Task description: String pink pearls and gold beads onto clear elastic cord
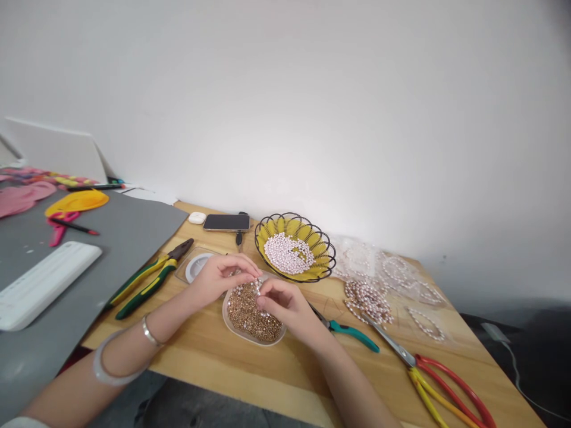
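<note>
My left hand (220, 277) and my right hand (285, 304) meet over a shallow clear dish (228, 318) full of small golden-brown beads. Both hands have their fingers pinched together at a short strand of pale beads (257, 288) held between them above the dish. Bangles ring my left wrist. Just beyond the hands stands a black wire basket (295, 248) with a yellow liner, holding a heap of pale pink pearls.
Green-yellow pliers (149, 279) lie left of the hands, next to a clear box with a white spool (195, 267). Teal-handled pliers (352, 333), red-yellow scissors (439, 380) and finished pearl strands (370, 297) lie right. A phone (226, 222) lies behind; a grey mat (66, 267) covers the left.
</note>
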The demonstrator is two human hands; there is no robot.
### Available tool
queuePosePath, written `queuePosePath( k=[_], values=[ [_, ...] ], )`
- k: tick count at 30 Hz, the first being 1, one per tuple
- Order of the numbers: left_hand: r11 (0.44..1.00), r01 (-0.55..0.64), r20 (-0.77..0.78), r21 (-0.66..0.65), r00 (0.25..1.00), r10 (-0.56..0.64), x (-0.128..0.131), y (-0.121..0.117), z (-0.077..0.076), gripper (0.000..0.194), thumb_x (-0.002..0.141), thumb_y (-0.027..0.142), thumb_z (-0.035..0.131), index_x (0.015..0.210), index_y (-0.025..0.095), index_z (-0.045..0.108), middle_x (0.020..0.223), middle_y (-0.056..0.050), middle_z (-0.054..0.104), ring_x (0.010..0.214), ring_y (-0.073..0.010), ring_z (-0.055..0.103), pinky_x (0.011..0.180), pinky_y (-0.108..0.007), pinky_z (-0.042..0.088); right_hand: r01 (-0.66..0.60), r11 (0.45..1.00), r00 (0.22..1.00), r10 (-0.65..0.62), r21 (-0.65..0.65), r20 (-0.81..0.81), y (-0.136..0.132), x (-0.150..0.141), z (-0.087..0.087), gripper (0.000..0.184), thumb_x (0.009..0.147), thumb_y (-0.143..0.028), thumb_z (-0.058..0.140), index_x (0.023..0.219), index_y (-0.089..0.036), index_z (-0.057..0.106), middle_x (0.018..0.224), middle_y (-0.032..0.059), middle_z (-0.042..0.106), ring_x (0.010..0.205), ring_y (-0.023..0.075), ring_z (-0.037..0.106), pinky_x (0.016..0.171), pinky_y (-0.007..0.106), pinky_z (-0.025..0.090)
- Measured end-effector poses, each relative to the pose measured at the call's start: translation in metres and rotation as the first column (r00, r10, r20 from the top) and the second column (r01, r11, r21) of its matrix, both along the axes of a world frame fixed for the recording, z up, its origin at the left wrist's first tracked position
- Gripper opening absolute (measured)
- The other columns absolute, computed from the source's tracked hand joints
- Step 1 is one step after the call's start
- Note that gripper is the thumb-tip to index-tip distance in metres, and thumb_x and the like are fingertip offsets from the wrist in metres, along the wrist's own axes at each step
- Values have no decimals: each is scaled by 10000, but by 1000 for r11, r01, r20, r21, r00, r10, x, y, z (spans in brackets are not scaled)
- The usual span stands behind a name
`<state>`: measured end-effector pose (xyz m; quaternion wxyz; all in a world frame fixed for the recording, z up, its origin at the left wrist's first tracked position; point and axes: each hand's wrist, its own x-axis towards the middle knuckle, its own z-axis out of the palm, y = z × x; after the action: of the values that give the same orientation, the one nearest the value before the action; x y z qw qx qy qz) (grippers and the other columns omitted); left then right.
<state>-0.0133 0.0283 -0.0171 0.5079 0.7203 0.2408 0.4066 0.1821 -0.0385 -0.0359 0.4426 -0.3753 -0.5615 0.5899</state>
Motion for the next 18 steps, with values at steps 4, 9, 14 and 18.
queuePosePath(
  k=[4,9,14,18],
  values=[
    [999,-43,14,19,999,43,0,0,0,61,818,233,745,808,191,788,847,-62,786,807,-172,723,778,-296,582,1,1000,1000,-1,-6,4,-1,0,1,277,835,-429,743,750,-189,634,701,-18,565,655,141,493,635,273,385],
    [996,-85,-5,27,996,85,-1,-1,3,75,805,242,748,777,186,789,842,-72,797,767,-177,731,713,-289,598,4,1000,1000,-3,-9,17,-2,0,1,273,833,-432,745,757,-193,637,699,-23,562,656,142,499,634,270,383],
    [994,-101,40,34,994,100,0,-2,2,43,800,207,747,777,188,778,838,-62,799,772,-172,737,709,-281,609,-2,1000,1000,3,-9,23,-1,1,1,286,831,-446,742,755,-195,629,704,-21,551,657,146,487,638,276,377],
    [992,-122,113,40,987,117,1,0,1,43,829,178,708,820,180,751,918,-66,795,864,-177,739,804,-318,616,6,1000,1000,-6,0,17,-1,1,1,273,835,-434,743,760,-196,631,708,-19,553,660,147,491,638,280,377]
  ],
)
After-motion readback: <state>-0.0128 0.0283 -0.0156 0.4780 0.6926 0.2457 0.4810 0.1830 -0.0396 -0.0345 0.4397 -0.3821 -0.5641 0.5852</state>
